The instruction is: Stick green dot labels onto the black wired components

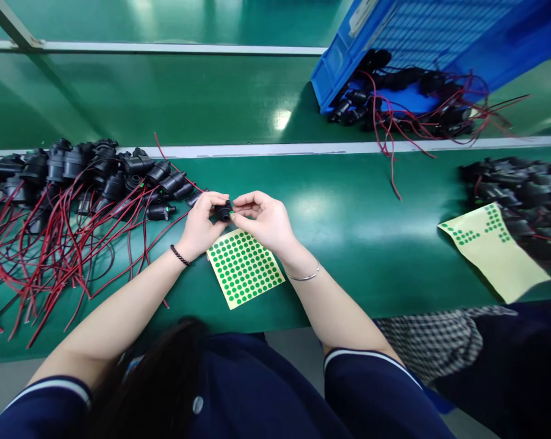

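My left hand (204, 223) is closed round a small black pump (223, 211), holding it above the bench. At the pump's right side, the fingertips of my right hand (262, 221) are pinched together, with a green dot sticker (232, 213) showing at the thumb tip. Whether the sticker touches the pump I cannot tell. Just below both hands lies a pale yellow sticker sheet (245, 268) covered in rows of green dots. To the left is a heap of similar black pumps (76, 163) with long red and black wires (58, 250) trailing toward the bench's front edge.
A blue crate (327, 79) at the back right lies open toward me, with black pumps inside and wires hanging out. Another pile of black parts (526, 186) is at the far right, beside a partly used sticker sheet (499, 256). Another person's checked sleeve (435, 341) shows below it.
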A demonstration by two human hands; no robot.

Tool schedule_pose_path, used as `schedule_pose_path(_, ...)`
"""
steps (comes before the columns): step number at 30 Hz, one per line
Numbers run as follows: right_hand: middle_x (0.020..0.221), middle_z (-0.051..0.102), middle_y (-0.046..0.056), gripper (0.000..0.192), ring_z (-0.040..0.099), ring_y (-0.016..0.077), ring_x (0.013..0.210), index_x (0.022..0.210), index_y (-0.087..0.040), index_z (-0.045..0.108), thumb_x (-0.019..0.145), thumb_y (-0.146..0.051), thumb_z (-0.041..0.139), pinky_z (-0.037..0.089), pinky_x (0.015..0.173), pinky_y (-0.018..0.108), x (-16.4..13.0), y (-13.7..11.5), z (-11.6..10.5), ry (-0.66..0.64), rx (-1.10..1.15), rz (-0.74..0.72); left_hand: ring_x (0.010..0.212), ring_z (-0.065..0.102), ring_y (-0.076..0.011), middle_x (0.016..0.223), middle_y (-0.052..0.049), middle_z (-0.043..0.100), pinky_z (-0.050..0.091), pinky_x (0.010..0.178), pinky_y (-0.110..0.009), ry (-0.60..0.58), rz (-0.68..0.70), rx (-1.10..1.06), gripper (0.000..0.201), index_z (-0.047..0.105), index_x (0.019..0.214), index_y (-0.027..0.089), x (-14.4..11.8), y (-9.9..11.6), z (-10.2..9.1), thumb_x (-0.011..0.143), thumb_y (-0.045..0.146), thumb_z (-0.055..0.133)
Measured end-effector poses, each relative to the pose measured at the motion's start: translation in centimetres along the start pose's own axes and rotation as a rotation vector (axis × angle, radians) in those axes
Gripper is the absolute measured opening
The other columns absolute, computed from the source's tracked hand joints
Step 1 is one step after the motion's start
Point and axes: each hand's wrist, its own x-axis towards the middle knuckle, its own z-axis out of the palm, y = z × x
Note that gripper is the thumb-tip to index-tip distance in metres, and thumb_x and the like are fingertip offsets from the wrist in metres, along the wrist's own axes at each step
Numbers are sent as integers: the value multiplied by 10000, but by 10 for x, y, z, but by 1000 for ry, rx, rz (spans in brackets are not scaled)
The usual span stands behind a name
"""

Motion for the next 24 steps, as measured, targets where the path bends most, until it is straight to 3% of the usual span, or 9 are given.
schedule_pose_path(4, 1030, 708, 73, 99, 719, 180, 921, 875, -198, 666, 784, -230, 689, 637, 820, 339, -6, -2, 3, 102, -82, -218, 1063, 652, -196, 1095, -54, 602, 601, 801, -329, 93, -104, -53, 329, 493, 993, 225, 0, 2, 3, 782, 232, 745)
schedule_pose_path(6, 1007, 713, 78, 19, 708, 196, 960, 829, -208, 675, 815, -210, 662, 635, 794, 344, -10, -4, 5, 150, -222, -355, 1066, 647, -197, 1097, -53, 597, 602, 792, -326, 117, -88, -44, 322, 490, 990, 228, 0, 2, 3, 787, 231, 741)
schedule_pose_path(9, 940, 732, 72, 65, 711, 209, 956, 793, -221, 677, 827, -179, 641, 623, 798, 364, -12, -6, 6, 183, -400, -501, 1076, 645, -200, 1109, -54, 599, 599, 784, -329, 128, -27, -2, 305, 488, 994, 232, -1, 2, 2, 795, 185, 715)
schedule_pose_path(13, 942, 744, 62, 89, 718, 206, 931, 784, -237, 676, 832, -181, 625, 606, 837, 381, -12, -6, 6, 203, -494, -532, 1098, 642, -209, 1123, -57, 602, 593, 820, -361, 113, 17, 70, 307, 479, 1000, 236, -3, 2, 1, 797, 130, 684)
schedule_pose_path(24, 914, 744, 53, 111, 713, 200, 875, 766, -239, 674, 820, -156, 623, 594, 806, 370, -13, -7, 7, 220, -494, -550, 1120, 639, -215, 1130, -57, 600, 573, 904, -424, 109, 123, 147, 291, 461, 1020, 245, -3, 4, 0, 836, 123, 651)
